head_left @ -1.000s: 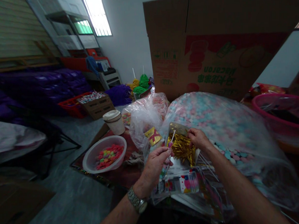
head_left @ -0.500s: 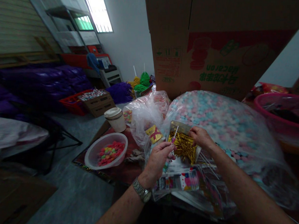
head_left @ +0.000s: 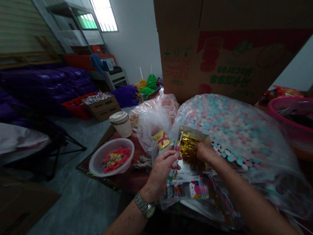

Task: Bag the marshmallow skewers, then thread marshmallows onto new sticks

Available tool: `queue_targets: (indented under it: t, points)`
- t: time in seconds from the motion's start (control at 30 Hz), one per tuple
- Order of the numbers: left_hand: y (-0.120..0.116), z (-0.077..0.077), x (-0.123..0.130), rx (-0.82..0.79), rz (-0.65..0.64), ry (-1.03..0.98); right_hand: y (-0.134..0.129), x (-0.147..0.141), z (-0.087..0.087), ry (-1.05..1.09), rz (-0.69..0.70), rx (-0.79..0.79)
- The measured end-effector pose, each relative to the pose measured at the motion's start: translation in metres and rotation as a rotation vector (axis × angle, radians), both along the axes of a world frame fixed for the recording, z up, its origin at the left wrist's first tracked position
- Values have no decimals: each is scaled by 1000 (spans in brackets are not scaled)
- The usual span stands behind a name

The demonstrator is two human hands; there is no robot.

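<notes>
My left hand (head_left: pixel 162 174), with a metal watch on its wrist, is shut on a thin white stick (head_left: pixel 179 141) topped by a small pink sweet (head_left: pixel 177 148). My right hand (head_left: pixel 205 152) grips the edge of a packet of gold twist ties (head_left: pixel 190 150), its fingers pressed into the gold strands. Behind them lies a big clear bag of pastel pink and blue sweets (head_left: pixel 231 128). A smaller clear bag (head_left: pixel 154 122) with a red-and-yellow label stands to the left. Printed packets (head_left: pixel 198 189) lie under my hands.
A large cardboard box (head_left: pixel 221 50) rises behind the bags. A pink basin (head_left: pixel 297 123) sits at the right. A bowl of colourful sweets (head_left: pixel 111 159) and a paper cup (head_left: pixel 120 125) stand on a red cloth (head_left: pixel 140 181). Purple sacks (head_left: pixel 42 80) and a red crate (head_left: pixel 74 108) are on the floor at left.
My right hand has moved down and further into the gold ties. My left hand has lowered the stick slightly. The whole view has shifted a little as my head turned.
</notes>
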State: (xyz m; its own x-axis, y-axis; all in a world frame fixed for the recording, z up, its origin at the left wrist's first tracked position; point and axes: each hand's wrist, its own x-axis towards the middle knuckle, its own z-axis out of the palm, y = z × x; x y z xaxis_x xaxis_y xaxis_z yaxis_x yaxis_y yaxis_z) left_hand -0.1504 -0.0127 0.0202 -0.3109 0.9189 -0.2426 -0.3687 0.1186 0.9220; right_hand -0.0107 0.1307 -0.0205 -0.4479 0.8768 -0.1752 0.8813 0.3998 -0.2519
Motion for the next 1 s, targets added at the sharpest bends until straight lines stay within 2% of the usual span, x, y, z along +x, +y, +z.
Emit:
queue_targets:
  t: [0.13,0.2,0.33,0.43,0.5,0.57,0.63,0.73,0.8,0.87,1.0]
  points:
    - [3,-2,1,-25,-12,-5,8,14,18,158,2,36]
    - [5,-4,6,-41,-27,-17,1,26,27,261,1,47]
    - [8,-7,22,-56,-66,11,-47,45,38,476,23,7]
    - [9,-7,38,-57,-130,52,-90,49,38,798,106,-37]
    - [10,-6,49,-57,-166,77,-102,50,35,921,66,4]
    - [12,-7,57,-60,-145,114,-96,51,29,913,-71,93]
    - [14,-7,62,-68,-95,161,-76,51,22,897,-181,148]
    - [15,-9,62,-80,-56,202,-43,47,15,893,-159,134]
    - [14,-9,58,-75,-52,202,-33,42,16,916,-125,131]
    - [12,-9,52,-75,-45,200,-40,39,19,956,-101,119]
    - [8,-11,45,-61,-89,221,-83,43,25,1014,20,-35]
